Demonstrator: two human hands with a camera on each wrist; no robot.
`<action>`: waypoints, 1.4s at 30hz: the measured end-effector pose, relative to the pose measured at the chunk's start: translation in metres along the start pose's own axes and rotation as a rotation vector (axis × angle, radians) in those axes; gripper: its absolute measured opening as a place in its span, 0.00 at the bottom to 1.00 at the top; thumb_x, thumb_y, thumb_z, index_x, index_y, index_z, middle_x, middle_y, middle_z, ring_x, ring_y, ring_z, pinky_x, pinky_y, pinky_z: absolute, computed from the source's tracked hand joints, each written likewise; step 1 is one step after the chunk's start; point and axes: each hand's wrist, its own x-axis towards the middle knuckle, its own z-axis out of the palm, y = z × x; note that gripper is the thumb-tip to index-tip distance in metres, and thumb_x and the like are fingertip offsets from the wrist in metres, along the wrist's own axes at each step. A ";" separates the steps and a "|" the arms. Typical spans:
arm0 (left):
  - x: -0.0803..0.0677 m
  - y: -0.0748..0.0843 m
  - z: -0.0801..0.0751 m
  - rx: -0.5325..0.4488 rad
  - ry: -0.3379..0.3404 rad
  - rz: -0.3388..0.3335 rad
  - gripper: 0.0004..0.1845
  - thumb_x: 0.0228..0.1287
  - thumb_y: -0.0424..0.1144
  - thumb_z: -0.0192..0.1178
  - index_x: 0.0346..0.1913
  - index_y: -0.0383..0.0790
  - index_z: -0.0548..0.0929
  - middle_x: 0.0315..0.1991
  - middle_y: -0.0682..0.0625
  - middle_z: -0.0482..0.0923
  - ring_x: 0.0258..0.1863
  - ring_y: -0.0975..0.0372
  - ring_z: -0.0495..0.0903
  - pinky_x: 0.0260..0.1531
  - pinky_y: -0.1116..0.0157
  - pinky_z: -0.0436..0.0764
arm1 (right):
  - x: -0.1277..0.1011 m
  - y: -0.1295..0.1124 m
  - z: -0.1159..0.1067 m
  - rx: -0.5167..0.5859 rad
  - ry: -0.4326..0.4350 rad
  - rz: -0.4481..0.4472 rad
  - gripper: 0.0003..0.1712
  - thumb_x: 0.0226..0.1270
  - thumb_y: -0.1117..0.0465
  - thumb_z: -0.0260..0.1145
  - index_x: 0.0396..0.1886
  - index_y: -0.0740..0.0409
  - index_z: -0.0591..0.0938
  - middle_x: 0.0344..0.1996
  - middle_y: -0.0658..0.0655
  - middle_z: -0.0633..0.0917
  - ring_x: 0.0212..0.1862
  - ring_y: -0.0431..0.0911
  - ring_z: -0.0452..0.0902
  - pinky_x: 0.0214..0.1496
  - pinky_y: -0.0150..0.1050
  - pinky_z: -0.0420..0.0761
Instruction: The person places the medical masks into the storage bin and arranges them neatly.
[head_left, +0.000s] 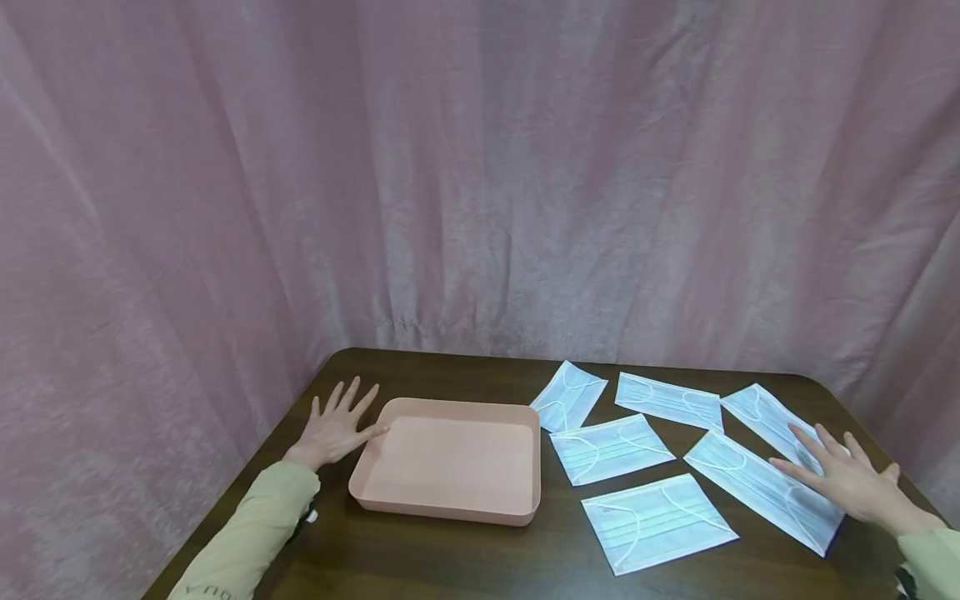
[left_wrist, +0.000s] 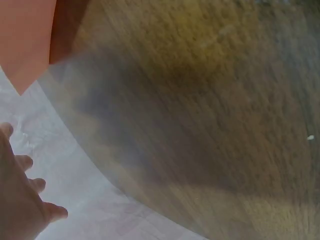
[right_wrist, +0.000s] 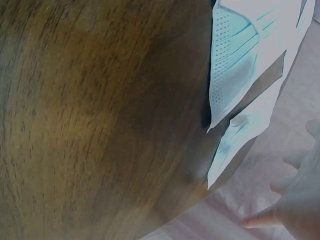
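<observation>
My left hand (head_left: 332, 429) is spread with straight fingers beside the left end of a shallow pink tray (head_left: 450, 511); its thumb overlaps the tray's rim in the head view, and I cannot tell whether it touches. Fingers of my right hand (head_left: 855, 482) are spread too, over the two rightmost face masks, holding nothing. Those are a blue pleated mask (head_left: 772, 492) with white ear loops and another mask (head_left: 761, 412) behind it, partly hidden by the hand. Both hands appear at the edges of the wrist views, the left hand (left_wrist: 20, 195) and the right hand (right_wrist: 297, 200).
Several more flat blue masks lie between tray and right hand: a front mask (head_left: 656, 525), a middle mask (head_left: 609, 450), a back-left mask (head_left: 570, 396) and a back mask (head_left: 667, 402). All rest on a dark wooden table (head_left: 420, 558) with rounded corners. A pink curtain (head_left: 480, 183) hangs behind.
</observation>
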 end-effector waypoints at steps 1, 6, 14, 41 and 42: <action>0.001 0.000 0.000 -0.008 0.010 0.016 0.44 0.56 0.70 0.43 0.70 0.48 0.50 0.69 0.39 0.39 0.64 0.41 0.40 0.51 0.34 0.38 | 0.000 0.000 0.000 0.002 -0.001 -0.002 0.48 0.64 0.39 0.49 0.69 0.59 0.37 0.63 0.77 0.38 0.58 0.74 0.22 0.37 0.74 0.21; 0.004 0.003 -0.004 -0.068 0.013 0.106 0.45 0.56 0.66 0.49 0.71 0.50 0.47 0.69 0.42 0.38 0.64 0.43 0.40 0.52 0.36 0.44 | 0.001 -0.002 -0.001 0.011 0.009 0.012 0.47 0.65 0.39 0.50 0.70 0.60 0.40 0.62 0.78 0.41 0.58 0.76 0.29 0.38 0.77 0.35; 0.006 0.004 -0.002 -0.299 -0.043 0.211 0.41 0.57 0.57 0.57 0.70 0.48 0.54 0.69 0.44 0.43 0.64 0.43 0.45 0.53 0.39 0.50 | 0.002 -0.002 -0.003 0.142 0.033 -0.025 0.44 0.62 0.45 0.58 0.65 0.70 0.54 0.57 0.80 0.56 0.53 0.76 0.53 0.41 0.71 0.55; -0.001 -0.012 0.000 -0.880 -0.197 0.121 0.23 0.50 0.29 0.66 0.51 0.27 0.75 0.47 0.35 0.72 0.38 0.52 0.76 0.35 0.62 0.77 | -0.007 0.042 0.007 0.434 -0.059 -0.404 0.23 0.49 0.72 0.68 0.43 0.47 0.76 0.34 0.41 0.73 0.32 0.33 0.69 0.27 0.30 0.70; -0.001 -0.012 0.000 -0.894 -0.214 0.120 0.23 0.50 0.29 0.66 0.51 0.27 0.75 0.47 0.35 0.73 0.38 0.53 0.76 0.34 0.62 0.77 | -0.007 0.043 0.008 0.442 -0.070 -0.409 0.23 0.48 0.72 0.69 0.43 0.47 0.76 0.33 0.43 0.73 0.32 0.34 0.68 0.27 0.30 0.70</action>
